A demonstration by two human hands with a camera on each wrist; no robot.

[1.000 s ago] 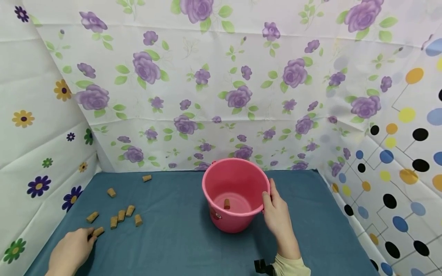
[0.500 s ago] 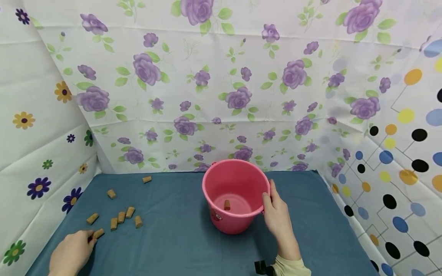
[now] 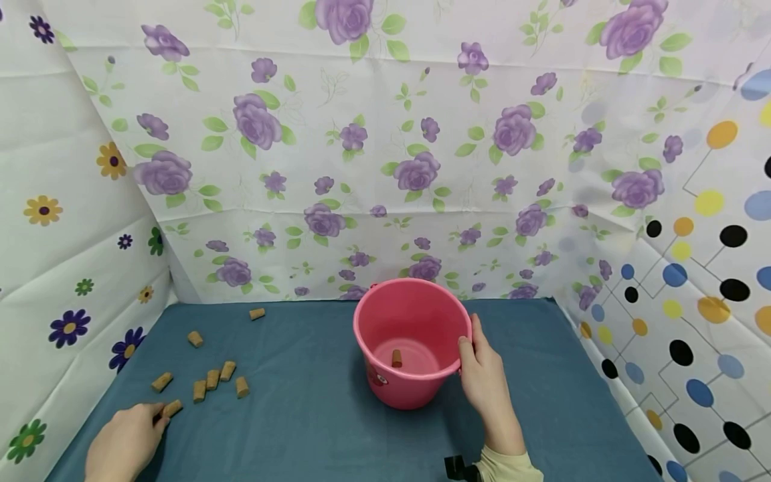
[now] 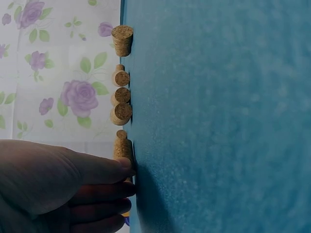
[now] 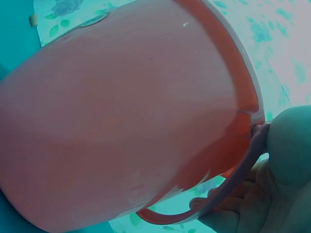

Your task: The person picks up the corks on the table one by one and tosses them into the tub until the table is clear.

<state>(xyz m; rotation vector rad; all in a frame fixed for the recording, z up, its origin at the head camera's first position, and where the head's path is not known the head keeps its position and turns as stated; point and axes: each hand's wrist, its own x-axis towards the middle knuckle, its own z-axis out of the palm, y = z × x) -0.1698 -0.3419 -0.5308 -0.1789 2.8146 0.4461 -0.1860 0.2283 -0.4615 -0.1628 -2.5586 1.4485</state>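
Observation:
At the lower left, my left hand (image 3: pixel 125 440) pinches a tapered cork (image 3: pixel 173 408) between thumb and fingertips, low over the blue cloth. The left wrist view shows the thumb (image 4: pixel 99 167) against a cork, partly hiding it. A pink bucket (image 3: pixel 405 391) stands upright right of centre, and one cork (image 3: pixel 396 358) lies on its floor. My right hand (image 3: pixel 484 375) holds the bucket at its right side, thumb over the rim. In the right wrist view, the bucket's handle (image 5: pixel 228 187) hangs down its side, with fingers of the right hand (image 5: pixel 243 199) behind it.
Several more corks lie on the blue cloth (image 3: pixel 301 408): a close group with one cork (image 3: pixel 213 379) in its middle, one cork (image 3: pixel 161 382) near my left hand, and two farther back, a cork (image 3: pixel 195 339) and another cork (image 3: pixel 257 313). A flowered curtain (image 3: pixel 361 167) closes the back.

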